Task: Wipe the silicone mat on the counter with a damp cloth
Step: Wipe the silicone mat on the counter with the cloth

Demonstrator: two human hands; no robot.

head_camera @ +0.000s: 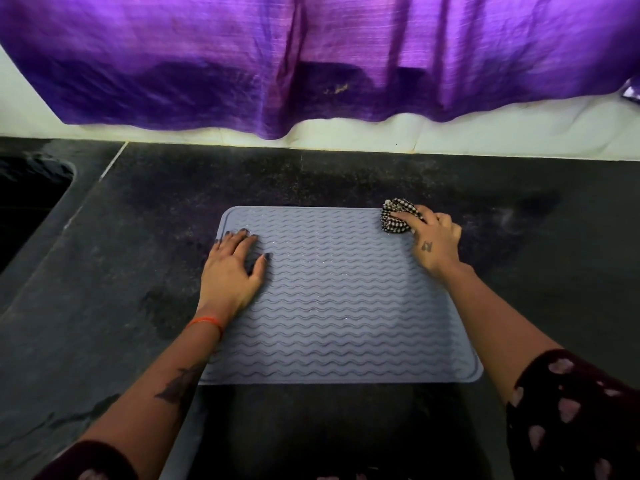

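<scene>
**Wiping at the mat's far right corner**

The mat (341, 299) lies flat on the counter (519, 271). The right hand (434, 239) holds a bunched cloth (396, 216) on the mat's far right corner, fingers curled over it. The left hand (233, 268) presses the mat's left edge, fingers straight and spread. Wiping looks under way; next calls for strokes across the ridges toward the mat's near edge. A sink (31, 199) sits well left of the mat, a purple drape (311, 57) hangs beyond it; neither obstructs.

Grey mat (341, 299) on dark counter (104, 258)
</scene>
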